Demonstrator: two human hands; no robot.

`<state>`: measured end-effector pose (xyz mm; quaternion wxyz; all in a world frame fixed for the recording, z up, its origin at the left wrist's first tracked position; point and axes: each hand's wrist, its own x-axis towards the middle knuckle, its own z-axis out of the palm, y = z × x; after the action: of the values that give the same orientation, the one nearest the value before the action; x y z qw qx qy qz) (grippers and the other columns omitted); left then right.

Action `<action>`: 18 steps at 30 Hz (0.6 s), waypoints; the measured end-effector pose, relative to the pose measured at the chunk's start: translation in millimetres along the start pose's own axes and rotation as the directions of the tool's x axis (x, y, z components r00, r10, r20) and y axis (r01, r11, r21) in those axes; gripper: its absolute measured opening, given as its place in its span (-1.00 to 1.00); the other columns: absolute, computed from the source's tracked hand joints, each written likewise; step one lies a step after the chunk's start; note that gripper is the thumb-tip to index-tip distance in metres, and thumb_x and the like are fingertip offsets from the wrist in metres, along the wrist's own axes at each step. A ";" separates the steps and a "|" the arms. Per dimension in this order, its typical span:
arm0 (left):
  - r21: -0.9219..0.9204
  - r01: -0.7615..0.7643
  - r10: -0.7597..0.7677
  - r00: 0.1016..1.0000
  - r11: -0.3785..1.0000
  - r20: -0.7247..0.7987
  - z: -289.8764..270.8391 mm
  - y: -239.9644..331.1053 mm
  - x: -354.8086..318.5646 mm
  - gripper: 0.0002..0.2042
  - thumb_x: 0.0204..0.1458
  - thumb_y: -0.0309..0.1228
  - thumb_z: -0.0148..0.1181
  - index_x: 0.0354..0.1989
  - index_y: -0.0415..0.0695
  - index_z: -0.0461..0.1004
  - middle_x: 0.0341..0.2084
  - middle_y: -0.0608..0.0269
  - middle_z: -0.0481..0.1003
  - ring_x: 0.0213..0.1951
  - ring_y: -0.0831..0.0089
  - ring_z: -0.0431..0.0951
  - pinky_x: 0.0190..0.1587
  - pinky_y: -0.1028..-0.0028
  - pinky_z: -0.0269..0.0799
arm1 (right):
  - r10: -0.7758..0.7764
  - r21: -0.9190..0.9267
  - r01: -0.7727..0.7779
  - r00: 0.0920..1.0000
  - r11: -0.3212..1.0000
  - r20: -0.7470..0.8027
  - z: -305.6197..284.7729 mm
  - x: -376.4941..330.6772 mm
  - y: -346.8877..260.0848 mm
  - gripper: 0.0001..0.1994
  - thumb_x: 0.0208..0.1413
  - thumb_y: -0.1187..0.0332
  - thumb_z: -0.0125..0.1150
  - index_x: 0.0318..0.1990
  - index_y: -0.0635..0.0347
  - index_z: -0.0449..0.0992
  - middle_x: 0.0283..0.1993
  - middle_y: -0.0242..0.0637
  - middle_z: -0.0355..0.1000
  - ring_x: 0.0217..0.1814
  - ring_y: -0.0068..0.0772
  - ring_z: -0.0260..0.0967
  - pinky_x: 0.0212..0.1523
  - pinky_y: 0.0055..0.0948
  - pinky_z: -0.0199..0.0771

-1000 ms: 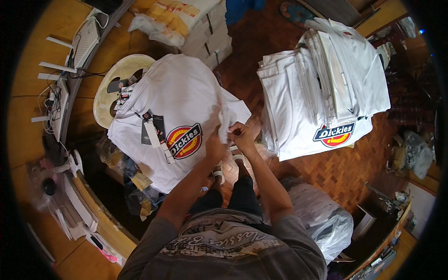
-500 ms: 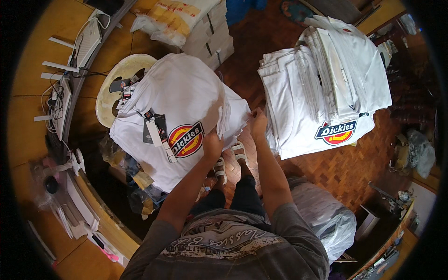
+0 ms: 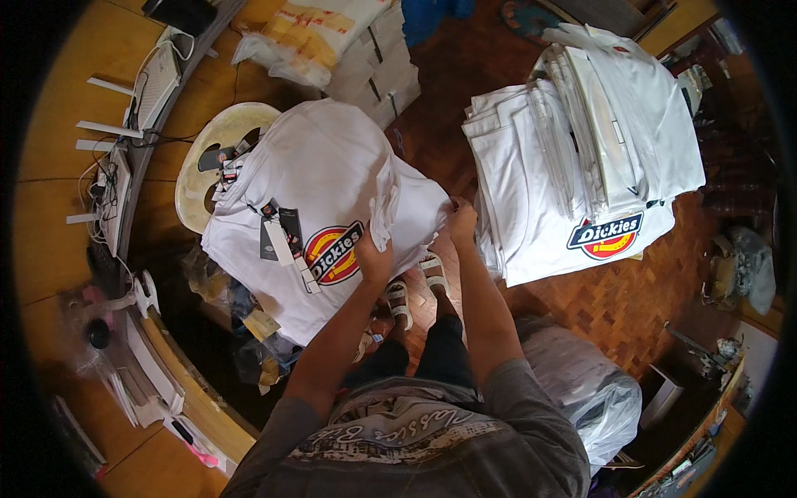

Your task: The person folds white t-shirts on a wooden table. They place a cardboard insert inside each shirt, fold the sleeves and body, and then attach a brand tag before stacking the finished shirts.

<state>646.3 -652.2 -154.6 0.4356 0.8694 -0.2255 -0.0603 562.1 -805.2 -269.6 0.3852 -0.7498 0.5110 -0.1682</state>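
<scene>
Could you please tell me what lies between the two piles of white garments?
In the head view, the right hand lies there, holding the edge of the left pile; brown parquet floor shows beyond.

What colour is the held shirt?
The shirt is white; it shows best in the head view.

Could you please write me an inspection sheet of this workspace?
Surface: mostly hidden; cream plastic chair back beside the left pile.
Job's things: left pile of white printed fabric garments, black rectangular hang tags showing; right stack of folded white fabric garments.
Clutter: crumpled clear plastic bag at far right; large translucent plastic bundle by the person's right side.
Hands: left hand holds bunched white fabric; right hand grips a garment's edge.
Cables: tangled thin cables beside white flat devices.
Surroundings: brown parquet wood floor.
</scene>
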 end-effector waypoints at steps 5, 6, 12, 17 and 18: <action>0.017 0.006 -0.006 0.999 1.000 0.039 2.4 4.0 -2.6 -0.65 -0.32 -0.60 0.07 -0.23 -0.26 0.35 -0.44 -0.06 0.43 -0.35 0.08 0.46 -0.31 0.36 0.35 | 0.026 -0.010 -0.025 1.000 1.000 0.010 -21.9 -9.1 -36.9 -0.84 -0.30 0.48 0.18 -0.46 0.23 0.39 -0.45 -0.14 0.38 -0.39 -0.25 0.35 -0.39 -0.38 0.31; 0.039 0.000 -0.002 0.999 0.999 0.037 2.4 5.6 -3.2 -0.65 -0.32 -0.60 0.07 -0.23 -0.27 0.35 -0.44 -0.05 0.43 -0.35 0.08 0.45 -0.31 0.37 0.35 | 0.035 0.108 -0.043 0.997 0.993 0.075 -26.2 -15.6 -50.6 -0.84 -0.31 0.50 0.19 -0.49 0.26 0.38 -0.48 -0.17 0.37 -0.44 -0.33 0.34 -0.44 -0.44 0.30; -0.058 0.231 -0.226 0.970 0.971 0.089 5.5 -1.5 -9.3 -0.68 -0.27 -0.52 0.15 -0.27 -0.34 0.34 -0.43 -0.06 0.44 -0.35 0.17 0.47 -0.31 0.36 0.33 | -0.262 0.732 -0.122 0.884 0.671 0.388 -25.8 -57.3 -115.6 -0.84 -0.25 0.57 0.17 -0.43 0.28 0.36 -0.53 -0.33 0.34 -0.51 -0.59 0.28 -0.51 -0.58 0.30; -0.042 0.038 -0.039 0.999 0.998 -0.014 -1.4 -13.7 -0.3 -0.67 -0.34 -0.57 0.12 -0.28 -0.29 0.34 -0.46 -0.12 0.41 -0.36 -0.02 0.40 -0.31 0.27 0.29 | -0.222 -0.294 0.161 0.957 0.942 -0.185 -10.6 -20.4 -36.3 -0.72 -0.33 0.45 0.24 -0.33 0.17 0.46 -0.41 -0.05 0.38 -0.39 -0.13 0.36 -0.39 -0.38 0.35; -0.044 0.062 -0.062 0.998 0.997 0.000 -1.4 -15.5 -0.3 -0.68 -0.31 -0.57 0.11 -0.27 -0.31 0.35 -0.44 -0.09 0.42 -0.35 0.07 0.42 -0.29 0.32 0.29 | -0.141 -0.285 0.102 0.983 0.953 -0.120 -10.0 -16.2 -26.7 -0.74 -0.31 0.38 0.22 -0.33 0.12 0.47 -0.43 -0.10 0.39 -0.36 -0.14 0.35 -0.33 -0.34 0.32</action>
<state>651.7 -642.9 -166.0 0.4528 0.8660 -0.1970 -0.0782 565.8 -789.9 -240.8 0.2287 -0.8128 0.5081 -0.1702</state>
